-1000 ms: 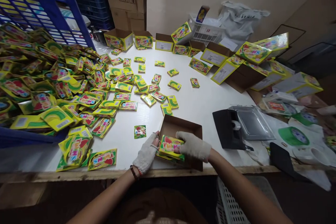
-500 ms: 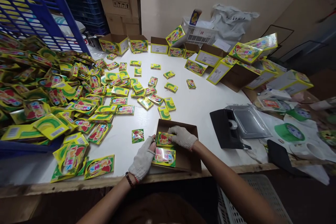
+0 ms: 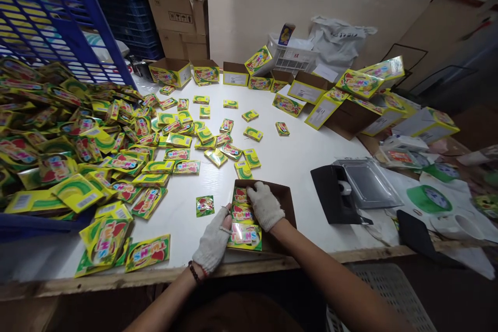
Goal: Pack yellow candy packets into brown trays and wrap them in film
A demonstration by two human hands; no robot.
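Note:
An open display carton (image 3: 283, 194) with brown inner walls stands at the table's front edge. Inside, along its left side, three small yellow-green packs (image 3: 246, 237) lie in a row with their printed faces up. My gloved left hand (image 3: 213, 239) grips the carton's left wall, thumb near the packs. My gloved right hand (image 3: 266, 207) reaches into the carton, its curled fingers on the farthest pack (image 3: 240, 195); the fingertips are partly hidden. A flat green printed sachet (image 3: 205, 206) lies on the table left of the carton.
A large heap of similar packs (image 3: 78, 135) spills from a blue crate (image 3: 87, 26) at the left. More open display cartons (image 3: 235, 73) line the back. A black tape dispenser (image 3: 330, 192), a clear plastic tray (image 3: 369, 184) and green tape rolls (image 3: 429, 198) are at the right.
The right hand's fingers have shifted slightly toward the far end of the carton. Three packs now show in the row, where two showed before. The left hand stays at the carton's left wall.

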